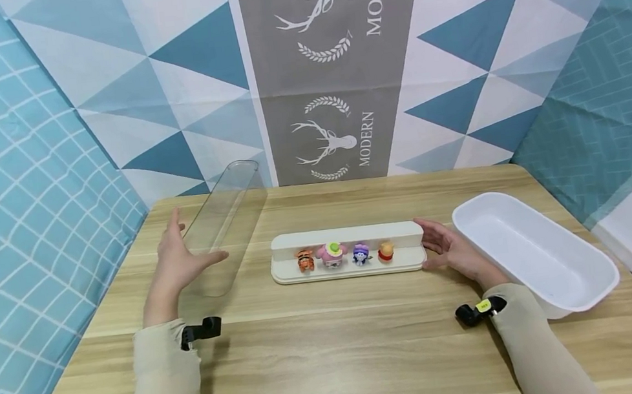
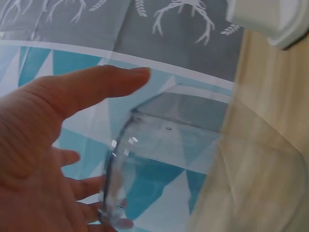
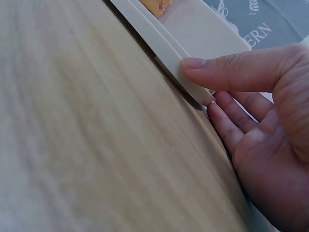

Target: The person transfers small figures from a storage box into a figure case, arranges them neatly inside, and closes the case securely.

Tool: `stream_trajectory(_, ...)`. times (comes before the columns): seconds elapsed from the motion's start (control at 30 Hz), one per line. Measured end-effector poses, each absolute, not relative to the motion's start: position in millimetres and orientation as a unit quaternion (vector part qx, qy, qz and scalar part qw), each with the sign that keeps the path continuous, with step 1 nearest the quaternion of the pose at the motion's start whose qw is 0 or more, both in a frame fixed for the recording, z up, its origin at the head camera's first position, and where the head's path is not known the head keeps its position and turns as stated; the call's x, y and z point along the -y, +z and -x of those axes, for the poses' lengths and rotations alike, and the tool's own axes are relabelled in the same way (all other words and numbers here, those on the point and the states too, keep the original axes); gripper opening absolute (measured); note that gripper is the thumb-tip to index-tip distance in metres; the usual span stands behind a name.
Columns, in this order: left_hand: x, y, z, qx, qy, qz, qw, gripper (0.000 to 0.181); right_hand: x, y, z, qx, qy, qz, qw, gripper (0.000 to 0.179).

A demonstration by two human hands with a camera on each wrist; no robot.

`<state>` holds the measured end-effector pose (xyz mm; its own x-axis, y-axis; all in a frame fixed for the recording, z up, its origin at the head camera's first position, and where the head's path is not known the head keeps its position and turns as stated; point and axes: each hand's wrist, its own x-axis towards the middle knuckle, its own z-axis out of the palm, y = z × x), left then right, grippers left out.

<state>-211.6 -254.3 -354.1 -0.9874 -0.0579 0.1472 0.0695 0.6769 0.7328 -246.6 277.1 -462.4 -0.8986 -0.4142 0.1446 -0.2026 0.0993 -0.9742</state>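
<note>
A long cream display stand (image 1: 349,235) sits mid-table with a row of small figurines on it: an orange one (image 1: 305,260), a larger pink one (image 1: 332,255), a purple one (image 1: 361,254) and a yellow-and-red one (image 1: 385,251). My right hand (image 1: 451,252) grips its right end, the thumb (image 3: 231,72) on the front rim and the other fingers round the end. Over on the left is a clear plastic cover (image 1: 226,233), slanting away from me. Beside its near left side my left hand (image 1: 179,258) is spread, thumb apart from it and fingertips (image 2: 91,186) right at its edge.
A white rectangular tub (image 1: 533,257) stands at the right, close behind my right forearm. The wooden table (image 1: 334,357) ends at a patterned cloth backdrop (image 1: 332,78), with a blue cloth (image 1: 26,171) hanging along the left side.
</note>
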Motion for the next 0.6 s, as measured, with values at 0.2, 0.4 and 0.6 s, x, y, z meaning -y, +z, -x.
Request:
stream_trajectory(0.2, 256, -364, 208, 0.882, -0.455, -0.024, 0.121, 0.129, -276, -464, 248, -0.742, -0.636, 0.193, 0.09, 0.098)
stream_trajectory(0.4, 256, -375, 207, 0.842, -0.51, -0.039, 0.17, 0.125, -276, -464, 247, -0.745, -0.633, 0.188, 0.094, 0.099)
stream_trajectory(0.6, 253, -399, 206, 0.806, -0.55, -0.012, 0.218, 0.126, -275, -463, 247, -0.745, -0.634, 0.183, 0.094, 0.099)
